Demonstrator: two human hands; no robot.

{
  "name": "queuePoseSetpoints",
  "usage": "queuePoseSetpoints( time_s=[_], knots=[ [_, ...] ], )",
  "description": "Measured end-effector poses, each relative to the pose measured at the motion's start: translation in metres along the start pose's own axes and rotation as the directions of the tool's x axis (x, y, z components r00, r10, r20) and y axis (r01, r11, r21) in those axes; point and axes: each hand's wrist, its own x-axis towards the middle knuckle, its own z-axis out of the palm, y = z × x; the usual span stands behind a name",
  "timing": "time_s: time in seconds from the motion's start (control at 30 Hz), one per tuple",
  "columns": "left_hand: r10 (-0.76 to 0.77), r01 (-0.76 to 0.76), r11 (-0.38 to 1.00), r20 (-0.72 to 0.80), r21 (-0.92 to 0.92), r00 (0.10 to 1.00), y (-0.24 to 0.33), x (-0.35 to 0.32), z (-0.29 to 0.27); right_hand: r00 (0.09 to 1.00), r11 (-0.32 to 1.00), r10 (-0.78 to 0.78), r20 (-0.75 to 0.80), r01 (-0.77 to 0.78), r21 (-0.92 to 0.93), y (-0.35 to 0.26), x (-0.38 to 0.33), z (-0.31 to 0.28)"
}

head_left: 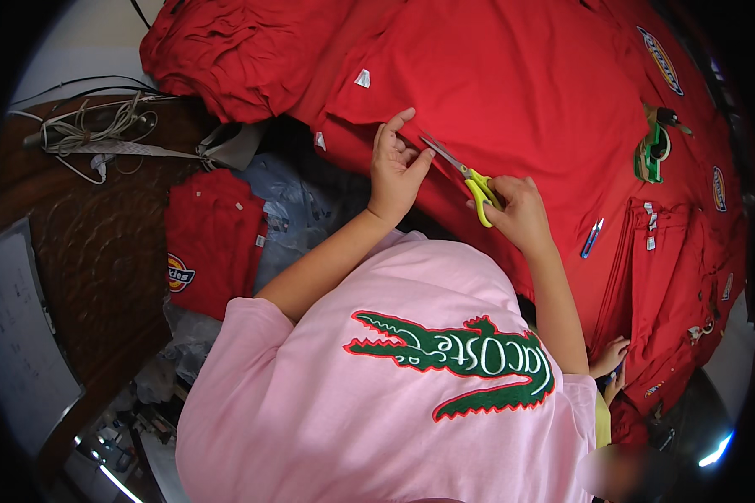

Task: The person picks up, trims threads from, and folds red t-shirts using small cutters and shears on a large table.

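My right hand [522, 215] grips the yellow-green handles of a pair of scissors [481, 194]. Their blades point up and left, slightly parted at the tips, close to my left thumb. My left hand [397, 172] is held over the edge of the red garments, its index finger stretched out and apart from the thumb, the other fingers curled. Nothing shows in it; a thread would be too fine to make out. Beneath both hands spreads a large red garment [512, 92], with a small white label [362, 78] on it near my left hand.
Blue-handled thread snips [592, 238] and a green tape roll [650, 158] lie on red cloth at right. Another person's hand [610, 359] works at folded red garments [658, 277]. At left are a folded red shirt [210, 230], tangled cables [101, 130] and clear plastic [289, 210].
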Motion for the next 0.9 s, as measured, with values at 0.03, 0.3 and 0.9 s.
queuePoseSetpoints(
  time_s=[0.03, 0.3, 0.9],
  knots=[
    [-0.012, 0.012, 1.000, 0.003, -0.013, 1.000, 0.000, 0.000, 0.000, 1.000, 1.000, -0.023, -0.020, 0.023, -0.019, -0.003, 0.004, 0.000],
    [0.048, -0.048, 0.999, 0.014, 0.004, 0.999, 0.013, 0.001, -0.002, 0.996, 0.992, -0.082, -0.038, 0.078, -0.098, -0.008, 0.021, 0.000],
    [-0.055, 0.029, 0.986, 0.154, 0.165, 0.987, -0.026, -0.001, -0.044, 0.828, 0.784, 0.499, -0.254, -0.308, 0.539, 0.055, -0.079, -0.011]
  ],
)
